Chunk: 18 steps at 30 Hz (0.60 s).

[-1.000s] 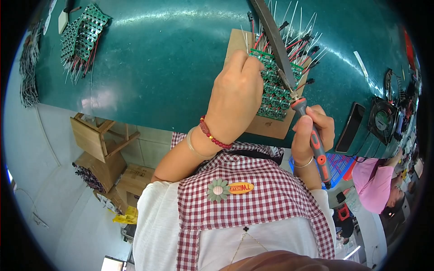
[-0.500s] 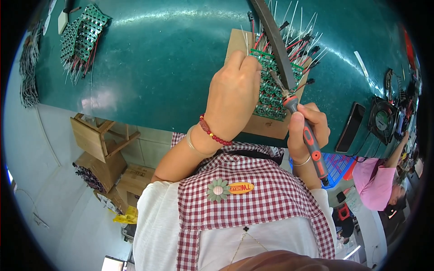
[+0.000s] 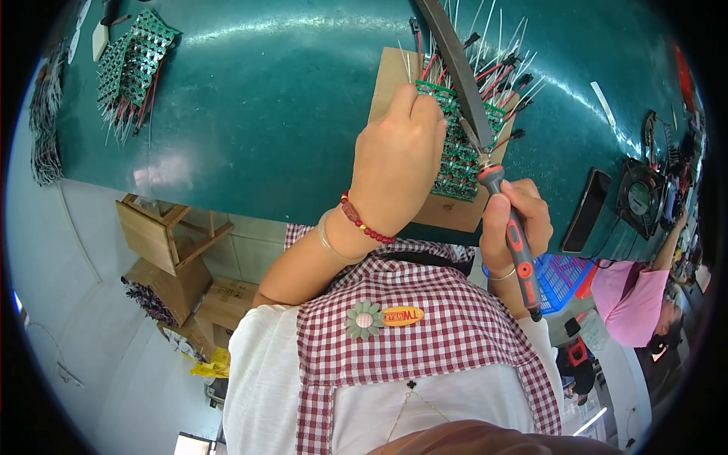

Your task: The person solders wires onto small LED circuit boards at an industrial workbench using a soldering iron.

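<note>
My right hand [image 3: 522, 216] grips a soldering iron [image 3: 517, 241] by its grey and red handle. The iron's tip slants up and left over a green circuit board panel [image 3: 459, 168], beside a long dark bar [image 3: 460, 70] lying across it. My left hand [image 3: 403, 159] is closed at the panel's left side; its fingertips and anything in them are hidden. Beneath the panel lies a brown board [image 3: 449, 215]. White, red and black wires [image 3: 497, 80], some with black connectors, fan out from the panel's far side.
More green circuit panels [image 3: 139, 61] with wires lie at the far left, near a grey wire bundle [image 3: 47, 121]. On the right are a phone [image 3: 587, 210] and a black fan [image 3: 641, 199]. A blue basket [image 3: 561, 280] sits below the table edge. Someone in pink [image 3: 626, 299] is further right.
Both hands stay over the same panel. The soldering iron's tip has shifted slightly, and the handle's lower end has swung a little left and down. The whole view has moved a little.
</note>
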Available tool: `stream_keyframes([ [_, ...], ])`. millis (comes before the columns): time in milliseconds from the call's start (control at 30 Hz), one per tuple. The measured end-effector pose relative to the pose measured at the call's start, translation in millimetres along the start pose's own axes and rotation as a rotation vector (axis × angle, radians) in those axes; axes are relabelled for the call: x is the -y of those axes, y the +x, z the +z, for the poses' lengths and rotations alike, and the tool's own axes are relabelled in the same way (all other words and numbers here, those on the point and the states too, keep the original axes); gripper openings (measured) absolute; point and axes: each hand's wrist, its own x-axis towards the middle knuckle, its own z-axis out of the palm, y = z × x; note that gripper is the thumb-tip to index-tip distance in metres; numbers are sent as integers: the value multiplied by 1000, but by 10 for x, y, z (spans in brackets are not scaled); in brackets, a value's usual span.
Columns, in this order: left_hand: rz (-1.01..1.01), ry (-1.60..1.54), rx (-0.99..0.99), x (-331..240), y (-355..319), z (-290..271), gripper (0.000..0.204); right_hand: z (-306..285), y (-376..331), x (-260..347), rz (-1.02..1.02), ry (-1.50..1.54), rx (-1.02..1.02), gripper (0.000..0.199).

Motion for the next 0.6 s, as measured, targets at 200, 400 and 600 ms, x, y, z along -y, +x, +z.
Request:
stream_keyframes([
  [200,-1,-4,15,4,8,0,10,0,20,14,60,-18,3,17],
  [400,8,12,17,6,9,16,8,26,13,20,63,-28,13,17],
  [600,59,42,-14,-12,-4,-69,8,-40,2,-2,40,29,-12,18],
])
